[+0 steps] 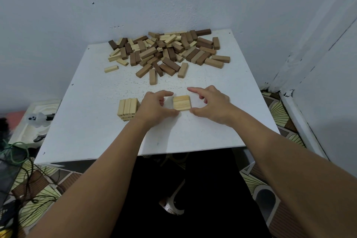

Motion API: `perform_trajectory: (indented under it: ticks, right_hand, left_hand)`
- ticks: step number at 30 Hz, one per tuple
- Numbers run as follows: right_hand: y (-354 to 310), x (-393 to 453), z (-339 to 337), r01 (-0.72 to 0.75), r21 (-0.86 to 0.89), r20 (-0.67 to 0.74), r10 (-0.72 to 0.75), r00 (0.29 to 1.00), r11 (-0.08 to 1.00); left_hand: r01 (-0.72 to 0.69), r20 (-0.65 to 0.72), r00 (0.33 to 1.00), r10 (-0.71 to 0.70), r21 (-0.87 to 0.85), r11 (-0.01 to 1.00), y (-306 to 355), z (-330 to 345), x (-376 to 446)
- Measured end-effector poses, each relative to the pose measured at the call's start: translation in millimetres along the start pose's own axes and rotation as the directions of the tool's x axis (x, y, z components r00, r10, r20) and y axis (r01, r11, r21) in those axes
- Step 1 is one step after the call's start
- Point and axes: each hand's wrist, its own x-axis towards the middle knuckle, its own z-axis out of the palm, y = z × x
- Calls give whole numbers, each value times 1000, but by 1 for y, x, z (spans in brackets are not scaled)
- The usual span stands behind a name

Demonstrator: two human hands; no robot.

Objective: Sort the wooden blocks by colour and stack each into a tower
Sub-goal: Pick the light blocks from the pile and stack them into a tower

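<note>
Two bare forearms are extended from the near edge over the white tabletop, where a flat layer of pale blocks, laid side by side, is bracketed by both hands. Left hand and right hand are each curved in a wide grip about the layer, thumbs set near its front corners and forefingers reaching past its far edge; whether the wood is actually touched cannot be told, and nothing is seen to be lifted. Just beside the left hand, a short pale tower has been built in several layers, partly hidden by that hand. Well beyond, against the wall, a mixed pile of pale, mid-brown and dark blocks is left unsorted, with a few strays such as one pale block lying apart. Judged from this, the squaring of a fresh layer is the step in hand, and the sorting is at an early stage. Next, another block of like colour would be needed from the pile, to be laid crosswise without the layer being nudged askew.
</note>
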Motion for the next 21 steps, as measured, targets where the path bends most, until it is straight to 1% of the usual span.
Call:
perform_trajectory:
  ticks: [4, 8, 12, 17, 21]
  right_hand:
    - [1, 0, -2, -4, 35, 45, 2, 999, 999]
    - [0, 1, -1, -5, 20, 46, 4, 999, 1000]
    - [-3, 4, -2, -9, -11, 40, 9, 999, 1000]
    - [-12, 2, 0, 3, -51, -6, -3, 1000, 999]
    - [-15, 2, -2, 31, -73, 4, -31, 1000, 997]
  left_hand:
    - [-7, 14, 1000, 6, 9, 1000, 1, -1, 2]
    - [-2, 16, 1000, 1, 21, 1000, 3, -3, 3]
    - [-32, 23, 999, 30, 114, 993, 8, -4, 6]
    - [-85, 40, 996, 78, 220, 972, 13, -5, 5]
    - [-118, 59, 993, 105, 311, 943, 20, -9, 2]
